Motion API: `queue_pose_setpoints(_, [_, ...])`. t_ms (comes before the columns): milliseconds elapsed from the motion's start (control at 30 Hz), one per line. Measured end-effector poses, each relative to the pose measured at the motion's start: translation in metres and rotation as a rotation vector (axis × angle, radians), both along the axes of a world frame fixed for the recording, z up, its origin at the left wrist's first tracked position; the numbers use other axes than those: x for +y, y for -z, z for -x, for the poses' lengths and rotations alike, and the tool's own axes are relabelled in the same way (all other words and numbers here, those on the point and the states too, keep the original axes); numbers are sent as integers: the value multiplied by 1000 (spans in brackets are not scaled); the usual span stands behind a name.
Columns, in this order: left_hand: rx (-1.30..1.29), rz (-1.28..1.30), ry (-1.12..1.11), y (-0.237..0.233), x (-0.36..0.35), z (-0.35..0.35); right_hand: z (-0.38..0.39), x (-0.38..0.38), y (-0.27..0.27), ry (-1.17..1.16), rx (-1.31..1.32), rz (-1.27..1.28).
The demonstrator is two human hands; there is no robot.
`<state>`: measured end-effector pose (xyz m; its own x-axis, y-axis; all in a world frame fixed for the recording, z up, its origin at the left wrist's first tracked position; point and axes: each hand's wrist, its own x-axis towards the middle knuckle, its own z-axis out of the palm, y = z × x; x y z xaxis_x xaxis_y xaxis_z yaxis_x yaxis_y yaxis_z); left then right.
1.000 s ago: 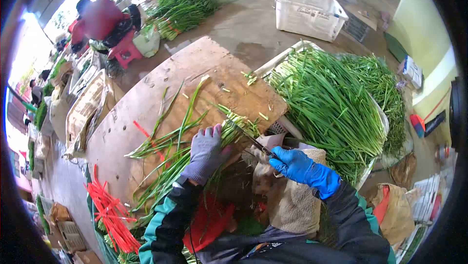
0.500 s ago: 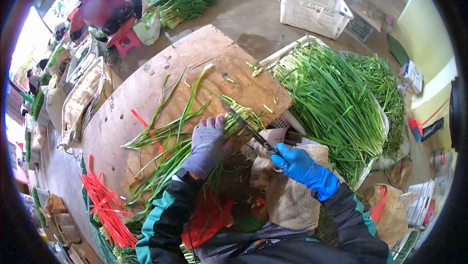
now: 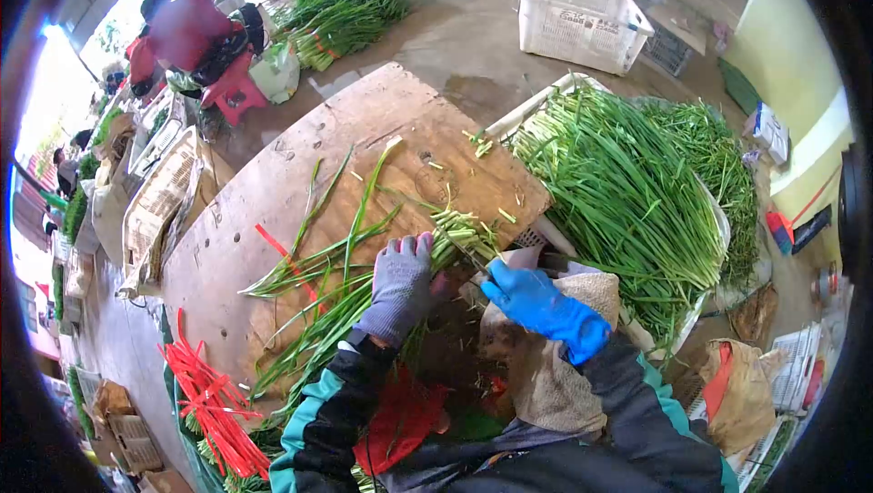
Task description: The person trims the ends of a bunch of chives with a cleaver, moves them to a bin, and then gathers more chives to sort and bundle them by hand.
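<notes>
- Left hand (image 3: 400,286): fingers grasping the stalks (image 3: 452,235), best kept clear of the knife (image 3: 475,261)
- Right hand (image 3: 546,306): fingers clenched on the knife, best drawn squarely

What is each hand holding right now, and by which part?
The left hand has its grip on a bunch of green stalks near their pale ends; the right hand holds a knife, apparently by its handle, which the glove hides.

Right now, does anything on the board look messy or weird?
A little messy: cut bits lie scattered on the board, and some loose leaves stick out beside the bunch. Also, the gloves don't match: the left hand wears gray, the right hand blue.
</notes>
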<state>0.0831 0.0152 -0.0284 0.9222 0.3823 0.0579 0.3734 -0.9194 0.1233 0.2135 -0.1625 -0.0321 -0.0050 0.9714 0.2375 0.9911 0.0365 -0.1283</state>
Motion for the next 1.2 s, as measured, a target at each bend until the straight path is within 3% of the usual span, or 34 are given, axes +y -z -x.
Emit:
queue_pose_setpoints(33, [-2, 2, 8, -3, -1, -1, 6, -11, -9, 86, 224, -47])
queue_pose_setpoints(67, [13, -1, 14, -7, -3, 0, 10, -20, -11, 92, 223, -42])
queue_pose_setpoints(133, [28, 2, 15, -6, -5, -1, 12, -30, -12, 321, 427, 270])
queue_pose_setpoints(167, [68, 23, 14, -5, -5, -1, 10, -31, -6, 152, 278, 55])
queue_pose_setpoints(267, [77, 7, 30, 2, -4, -3, 3, 5, 0, 107, 282, -63])
queue_pose_setpoints(300, [49, -25, 39, 3, -4, 0, 2, 25, 9, 199, 391, 65])
queue_pose_setpoints(433, [23, 1, 63, -1, -4, 3, -2, 7, -6, 283, 636, 82])
queue_pose_setpoints(533, [-22, 13, 59, -10, -9, 3, -15, -37, -2, 351, 615, 10])
queue_pose_setpoints(567, [-43, 4, 74, -7, -8, 5, -26, -48, 11, 507, 628, 98])
queue_pose_setpoints(733, [74, 58, 74, -14, -13, 11, -37, -59, 4, 480, 524, 14])
queue_pose_setpoints(800, [167, 101, 42, -21, -16, 18, -35, -60, 1, 496, 631, 50])
queue_pose_setpoints(933, [138, 77, -4, -23, -4, 37, -38, -70, 12, 450, 835, -173])
queue_pose_setpoints(1067, [68, 33, -99, -17, 23, 77, -87, -58, -21, 574, 632, -154])
queue_pose_setpoints(1133, [23, 30, -131, -14, 35, 94, -110, -45, -27, 510, 410, -157])
queue_pose_setpoints(1200, [-23, 31, -170, -5, 52, 111, -118, -34, -21, 477, 425, -88])
